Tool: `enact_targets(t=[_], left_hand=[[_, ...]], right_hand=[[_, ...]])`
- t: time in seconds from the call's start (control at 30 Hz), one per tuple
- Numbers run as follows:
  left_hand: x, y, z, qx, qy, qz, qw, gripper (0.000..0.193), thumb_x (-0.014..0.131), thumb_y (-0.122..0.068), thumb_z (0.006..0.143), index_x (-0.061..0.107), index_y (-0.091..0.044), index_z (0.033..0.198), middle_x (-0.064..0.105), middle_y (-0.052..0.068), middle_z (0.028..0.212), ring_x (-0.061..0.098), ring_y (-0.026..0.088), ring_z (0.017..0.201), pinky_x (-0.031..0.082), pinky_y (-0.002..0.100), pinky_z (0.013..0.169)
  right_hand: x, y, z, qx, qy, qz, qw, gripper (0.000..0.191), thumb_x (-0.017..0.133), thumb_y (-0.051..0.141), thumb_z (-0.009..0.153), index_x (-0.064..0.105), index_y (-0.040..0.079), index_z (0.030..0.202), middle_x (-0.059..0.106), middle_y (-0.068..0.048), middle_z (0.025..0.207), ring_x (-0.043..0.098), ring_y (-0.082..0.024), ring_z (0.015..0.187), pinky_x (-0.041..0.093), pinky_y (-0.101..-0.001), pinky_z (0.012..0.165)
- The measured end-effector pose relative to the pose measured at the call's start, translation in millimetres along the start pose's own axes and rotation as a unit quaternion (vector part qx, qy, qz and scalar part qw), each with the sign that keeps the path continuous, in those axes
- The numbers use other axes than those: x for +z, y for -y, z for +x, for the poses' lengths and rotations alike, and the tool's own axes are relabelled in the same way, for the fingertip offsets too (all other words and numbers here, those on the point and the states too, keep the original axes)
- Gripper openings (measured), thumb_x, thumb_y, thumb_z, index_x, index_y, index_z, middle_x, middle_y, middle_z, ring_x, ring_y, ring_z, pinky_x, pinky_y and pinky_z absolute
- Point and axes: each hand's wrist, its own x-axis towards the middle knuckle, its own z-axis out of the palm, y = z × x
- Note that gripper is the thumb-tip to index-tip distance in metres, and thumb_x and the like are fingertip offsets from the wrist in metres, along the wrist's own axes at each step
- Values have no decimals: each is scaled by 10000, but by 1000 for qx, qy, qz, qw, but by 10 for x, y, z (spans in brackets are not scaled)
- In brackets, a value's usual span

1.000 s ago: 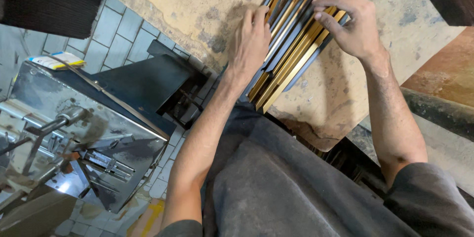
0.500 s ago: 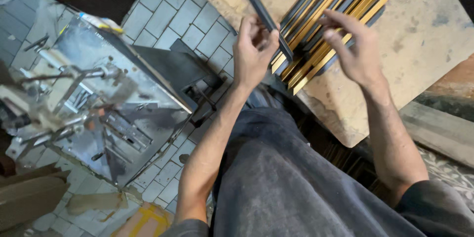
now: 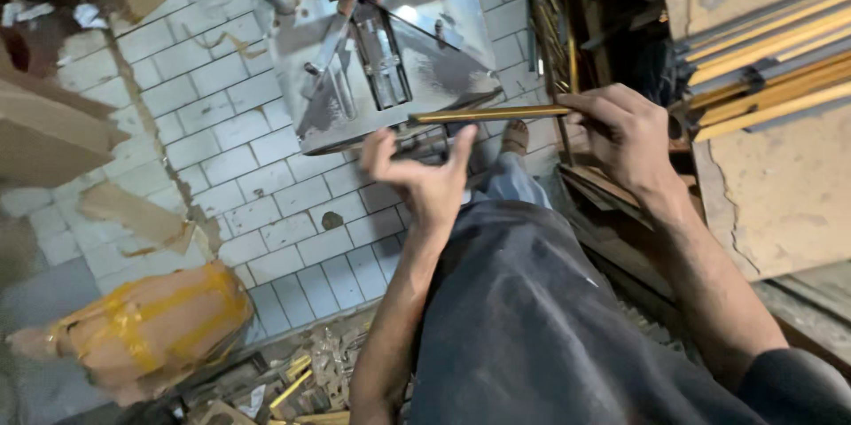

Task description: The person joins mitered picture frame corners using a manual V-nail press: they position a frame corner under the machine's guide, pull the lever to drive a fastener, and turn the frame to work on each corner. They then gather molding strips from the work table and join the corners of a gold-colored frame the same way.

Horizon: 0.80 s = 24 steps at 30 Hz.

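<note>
My right hand grips one end of a thin gold and dark metal strip, which lies level across the middle of the view. My left hand is below the strip with its fingers spread and its palm up, touching nothing that I can see. The strip's far end points at a shiny steel machine that stands on the white tiled floor. A stack of similar gold and grey strips lies on a worn board at the right.
A lump wrapped in yellow tape sits low at the left. Small metal offcuts litter the floor near my knee. Cardboard pieces lie at the left. Dark racks with more strips stand behind my right hand.
The view has swung from the board to the floor and machine. My right hand has taken one strip off the stack and carried it left; my left hand has let go and opened.
</note>
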Motion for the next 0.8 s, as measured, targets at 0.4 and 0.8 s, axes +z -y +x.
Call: enact_targets(t=[0.4, 0.8], left_hand=[[-16, 214, -679, 38, 439, 21, 897, 157, 690, -225, 992, 687, -75, 1042, 707, 137, 757, 679, 357, 658, 481, 444, 567], [388, -57, -1148, -187, 402, -45, 895, 282, 614, -310, 1049, 692, -39, 1045, 686, 128, 781, 675, 255, 676, 505, 380, 627]], right_hand=[[-220, -6, -553, -67, -42, 14, 997, 190, 814, 245, 909, 704, 91, 929, 729, -54, 969, 682, -211, 886, 534, -353, 689], [-879, -2684, -589, 108, 143, -238, 954, 270, 736, 126, 970, 720, 134, 1239, 718, -79, 1166, 644, -278, 1093, 462, -434, 923]])
